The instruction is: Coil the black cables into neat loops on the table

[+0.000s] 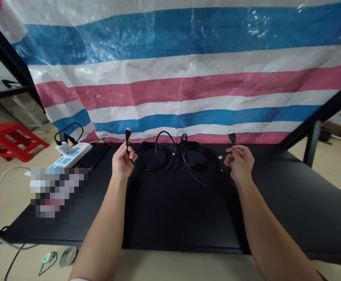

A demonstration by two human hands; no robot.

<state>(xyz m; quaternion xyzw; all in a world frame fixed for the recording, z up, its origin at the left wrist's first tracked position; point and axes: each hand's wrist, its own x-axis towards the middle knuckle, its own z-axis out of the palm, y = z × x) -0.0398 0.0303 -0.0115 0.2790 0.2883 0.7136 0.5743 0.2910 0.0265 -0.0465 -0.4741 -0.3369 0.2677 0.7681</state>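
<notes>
My left hand [123, 160] is closed around a black cable, gripping it just below its plug [128, 134], which points up and has a pale metal tip. On the right, my right hand [240, 162] pinches another black cable below a wide, flat plug [232, 137] that looks like an HDMI connector. Both hands are held above the black table. Between them lie two coils of black cable side by side, a left coil [154, 169] and a right coil [198, 166]. Loose loops rise from the coils. Where each held cable joins its coil is hard to make out.
At the left of the black table [182, 218] are a white power strip [78, 152] with an adapter plugged in, a dark phone-like slab [96, 155] and a blurred-out item [59, 193]. A striped plastic sheet [170, 89] hangs behind. A red stool [15, 140] stands on the floor.
</notes>
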